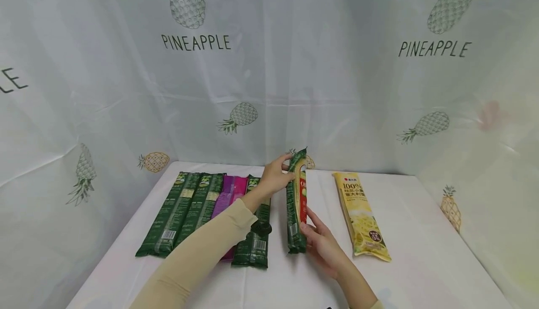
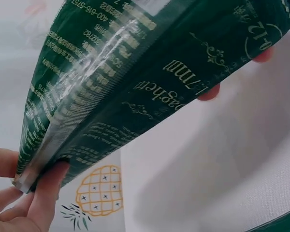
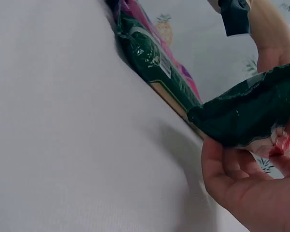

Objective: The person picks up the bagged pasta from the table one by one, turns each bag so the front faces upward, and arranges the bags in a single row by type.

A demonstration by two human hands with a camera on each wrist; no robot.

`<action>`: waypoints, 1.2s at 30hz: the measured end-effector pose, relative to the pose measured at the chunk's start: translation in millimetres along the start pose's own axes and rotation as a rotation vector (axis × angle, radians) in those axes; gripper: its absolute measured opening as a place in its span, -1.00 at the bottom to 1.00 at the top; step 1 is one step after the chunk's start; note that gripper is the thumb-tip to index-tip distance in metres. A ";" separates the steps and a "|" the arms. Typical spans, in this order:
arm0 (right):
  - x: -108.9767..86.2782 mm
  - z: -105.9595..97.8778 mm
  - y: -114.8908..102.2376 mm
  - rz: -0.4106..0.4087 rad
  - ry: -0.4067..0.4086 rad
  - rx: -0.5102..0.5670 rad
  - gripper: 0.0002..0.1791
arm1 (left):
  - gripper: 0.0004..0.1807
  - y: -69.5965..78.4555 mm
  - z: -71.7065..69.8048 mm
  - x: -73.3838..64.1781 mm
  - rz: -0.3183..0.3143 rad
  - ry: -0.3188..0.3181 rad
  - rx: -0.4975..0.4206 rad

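Note:
Both hands hold a green pack of spaghetti [image 1: 297, 201] above the table, tilted on its side so its red and yellow front faces right. At its far end, my left hand [image 1: 275, 173] pinches the pack between thumb and fingers; the left wrist view shows the printed green back [image 2: 150, 82]. My right hand [image 1: 324, 246] grips the near end from the right, fingers curled beneath it, as the right wrist view shows with the green end [image 3: 251, 111]. Under my left forearm lies another green pack [image 1: 250, 250], partly hidden.
Two green packs [image 1: 168, 215] lie side by side on the left of the white table [image 1: 421, 234]. A purple and pink pack [image 1: 229, 190] lies beside them, partly covered by the left sleeve. To the right rests a yellow pasta pack [image 1: 362, 215]. A pineapple-print curtain [image 1: 316, 66] hangs behind.

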State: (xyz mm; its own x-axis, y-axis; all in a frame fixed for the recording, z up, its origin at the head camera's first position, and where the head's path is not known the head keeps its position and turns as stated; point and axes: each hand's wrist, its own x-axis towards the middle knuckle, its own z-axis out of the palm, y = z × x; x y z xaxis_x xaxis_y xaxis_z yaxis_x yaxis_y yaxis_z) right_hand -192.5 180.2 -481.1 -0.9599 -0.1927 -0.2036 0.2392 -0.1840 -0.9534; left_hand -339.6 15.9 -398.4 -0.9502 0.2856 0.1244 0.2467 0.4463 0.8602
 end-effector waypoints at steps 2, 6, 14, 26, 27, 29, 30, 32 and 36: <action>-0.2 1.9 0.5 -0.014 0.031 -0.012 -0.13 | -0.30 -0.7 -0.1 -0.1 0.007 -0.008 0.013; -1.0 6.5 2.0 -0.043 0.093 -0.013 -0.15 | -0.29 -1.5 0.4 0.3 0.048 -0.019 0.064; -4.8 18.0 -1.8 -0.144 0.222 -0.104 -0.15 | -0.24 -2.0 2.3 -0.4 0.137 0.034 0.169; -8.2 26.2 -6.8 -0.220 0.328 -0.431 -0.20 | -0.11 -8.6 6.2 -0.3 0.186 0.035 0.182; -8.2 26.1 -6.8 -0.220 0.334 -0.453 -0.19 | -0.10 -9.0 6.5 0.0 0.180 0.035 0.174; -8.6 25.9 -7.3 -0.226 0.339 -0.493 -0.19 | -0.11 -9.4 7.0 0.2 0.165 0.036 0.148; -8.8 25.8 -7.4 -0.229 0.342 -0.511 -0.19 | -0.11 -9.2 7.0 0.0 0.152 0.035 0.133; -9.0 25.1 -7.4 -0.237 0.350 -0.543 -0.19 | -0.12 -8.9 7.5 -0.6 0.128 0.032 0.102; -9.3 23.7 -7.6 -0.235 0.354 -0.562 -0.18 | -0.16 -8.7 8.4 -1.7 0.081 0.031 0.049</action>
State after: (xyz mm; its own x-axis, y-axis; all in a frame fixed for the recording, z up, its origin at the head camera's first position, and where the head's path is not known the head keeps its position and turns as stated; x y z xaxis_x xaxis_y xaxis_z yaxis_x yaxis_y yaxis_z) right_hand -182.0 160.5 -466.6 -0.9895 0.1344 0.0523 -0.0002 0.3616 -0.9323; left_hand -338.6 18.6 -410.3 -0.9321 0.2962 0.2085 0.3312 0.4642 0.8215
